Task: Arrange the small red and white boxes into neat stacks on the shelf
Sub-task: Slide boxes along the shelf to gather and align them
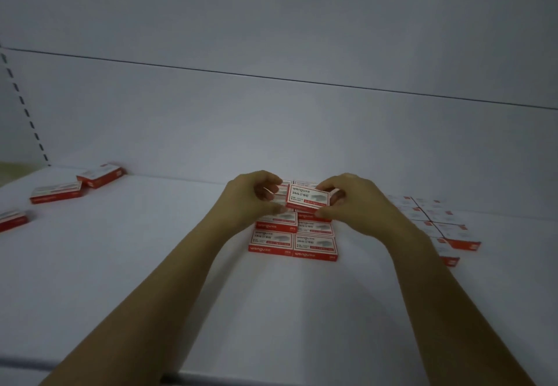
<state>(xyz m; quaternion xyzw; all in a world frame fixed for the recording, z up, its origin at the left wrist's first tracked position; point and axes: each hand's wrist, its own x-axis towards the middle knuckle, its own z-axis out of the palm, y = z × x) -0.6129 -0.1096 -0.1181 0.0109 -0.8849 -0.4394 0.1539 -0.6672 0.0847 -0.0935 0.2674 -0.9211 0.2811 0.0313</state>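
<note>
The right hand [356,201] pinches a small red and white cardboard box [308,198]. Its fingers [327,187] bend over the far edge of the box, and its thumb presses the near right corner. The box is lifted a bit and tilted, with its white top facing up. The left hand [253,195] is just to the left of the box. Its fingers are curled in, with the tips by the left end of the box. It is too blurry to tell if they really hold it. Right under the fingers of both hands is a block of red and white boxes [293,243]. They lie flat, side by side and touching, in two rows that run toward the person. The block sits on the flat white shelf [151,249]. To the right of the right hand's fingers, past the wrist, lies a second bunch of flat red and white boxes [437,222], close together. Far to the left of the left hand's fingers, three loose red and white boxes [56,192] lie well apart from the block, and two of them touch at a corner. Behind the fingers stands the plain white back wall [271,129].
</note>
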